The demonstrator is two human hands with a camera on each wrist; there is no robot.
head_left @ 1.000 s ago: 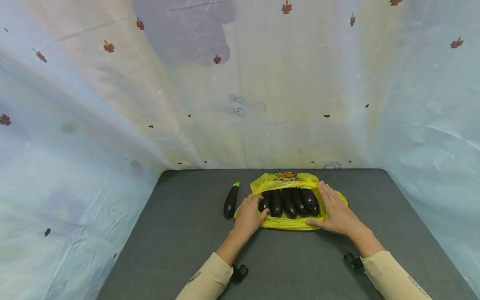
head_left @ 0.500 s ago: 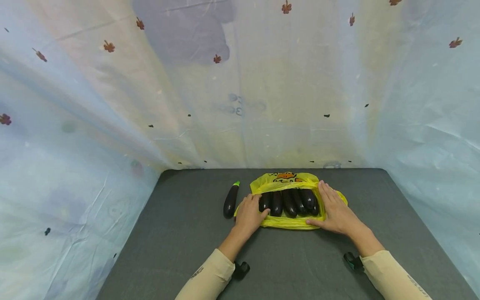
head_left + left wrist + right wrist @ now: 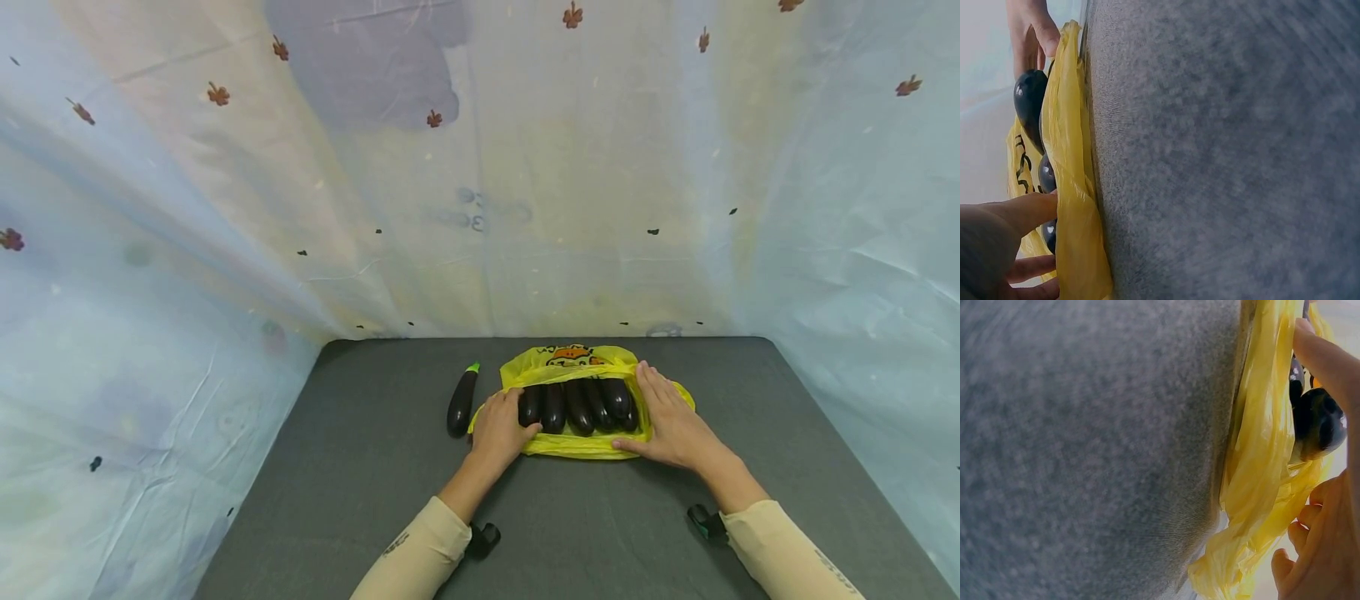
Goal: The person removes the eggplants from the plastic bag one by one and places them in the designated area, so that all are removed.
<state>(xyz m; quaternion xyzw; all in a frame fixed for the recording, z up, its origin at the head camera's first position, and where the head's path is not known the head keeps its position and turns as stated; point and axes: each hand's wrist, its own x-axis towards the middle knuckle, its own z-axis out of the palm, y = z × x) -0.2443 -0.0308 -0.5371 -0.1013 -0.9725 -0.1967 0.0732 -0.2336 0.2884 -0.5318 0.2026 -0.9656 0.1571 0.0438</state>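
A yellow plastic bag (image 3: 577, 447) lies on its side in the head view, its mouth spread wide. Several dark eggplants (image 3: 579, 407) sit side by side inside it. My left hand (image 3: 495, 429) rests on the bag's left end, beside the leftmost eggplant, with its thumb stretched along the front. On the opposite end my right hand (image 3: 673, 429) presses the plastic with straight fingers. Its thumb (image 3: 1325, 359) lies over the bag's front edge in the right wrist view. One loose eggplant (image 3: 462, 403) with a green stem end lies left of the bag.
The grey tabletop (image 3: 382, 492) extends around the bag on all sides. Behind it and along both sides hangs a pale patterned plastic sheet (image 3: 540, 208). Dark wrist straps (image 3: 482, 542) stick out below the sleeves.
My left hand has shifted very slightly, its thumb moving a little to the right. The right hand, the bag and the eggplants have hardly moved.
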